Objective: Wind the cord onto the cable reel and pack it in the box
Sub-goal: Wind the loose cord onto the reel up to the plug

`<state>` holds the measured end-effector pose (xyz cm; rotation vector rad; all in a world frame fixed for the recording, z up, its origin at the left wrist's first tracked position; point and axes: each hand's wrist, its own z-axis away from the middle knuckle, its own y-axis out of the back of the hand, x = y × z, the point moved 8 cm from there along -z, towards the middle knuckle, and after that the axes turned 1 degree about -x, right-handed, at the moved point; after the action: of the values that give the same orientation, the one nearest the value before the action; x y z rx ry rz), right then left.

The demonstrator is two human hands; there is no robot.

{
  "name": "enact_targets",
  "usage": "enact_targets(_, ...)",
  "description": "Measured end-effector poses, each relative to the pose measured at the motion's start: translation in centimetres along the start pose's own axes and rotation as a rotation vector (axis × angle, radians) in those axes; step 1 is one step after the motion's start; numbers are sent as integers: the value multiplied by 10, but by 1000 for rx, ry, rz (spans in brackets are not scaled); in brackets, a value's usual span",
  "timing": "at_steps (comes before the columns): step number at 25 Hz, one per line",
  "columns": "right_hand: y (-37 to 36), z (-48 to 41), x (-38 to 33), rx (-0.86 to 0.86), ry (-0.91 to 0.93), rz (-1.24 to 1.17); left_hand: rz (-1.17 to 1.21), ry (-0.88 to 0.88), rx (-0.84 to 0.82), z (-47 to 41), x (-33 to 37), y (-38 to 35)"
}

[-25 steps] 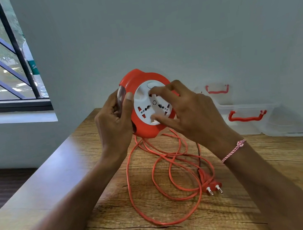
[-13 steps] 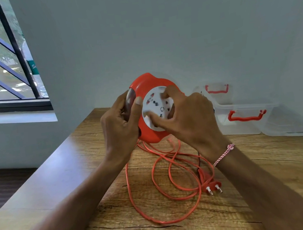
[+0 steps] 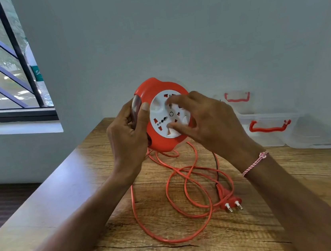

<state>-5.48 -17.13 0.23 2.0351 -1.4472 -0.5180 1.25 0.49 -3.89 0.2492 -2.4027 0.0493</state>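
Both forearms reach forward over the wooden table (image 3: 69,201), wrists raised. Left hand (image 3: 127,136) wraps the left edge of the orange cable reel (image 3: 158,140), fingers curled behind it, thumb pressed on the front rim; reel held upright, clear of the table, face toward the camera. Right hand (image 3: 212,125) spread across the white socket disc (image 3: 164,117), fingers apart, two fingertips (image 3: 172,125) pressing on the disc face. Orange cord (image 3: 170,204) drops from the reel's underside and lies in loose loops on the table beneath the hands; its two-pin plug (image 3: 231,202) rests near the right forearm. Clear plastic box (image 3: 265,131) with red handle stands against the wall, right of the hands, apart from them.
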Motion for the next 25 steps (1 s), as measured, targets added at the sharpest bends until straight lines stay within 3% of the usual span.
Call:
enact_targets(4, -10, 4, -8, -54, 170, 199, 38, 29, -10, 0, 0, 0)
enact_targets(11, 0, 5, -17, 98, 121, 267, 35, 11, -24, 2, 1, -3)
enact_targets(14, 2, 4, -12, 138, -106, 155, 17, -24, -8, 3, 2, -4)
enact_targets(18, -17, 12, 15, 92, -688, -546, -49, -113, -24, 6, 7, -8)
enact_targets(19, -20, 15, 18, 81, -748, -634, -45, -113, -28, 6, 7, -9)
enact_targets(21, -11, 13, 19, 105, -648, -453, -42, -88, -22, 4, 3, -8)
enact_targets(23, 5, 8, 13, 186, -437, -156, -44, -51, -8, 3, 1, -5)
enact_targets(25, 12, 3, 2, 208, -210, -23, -30, -16, 14, 1, -1, -1)
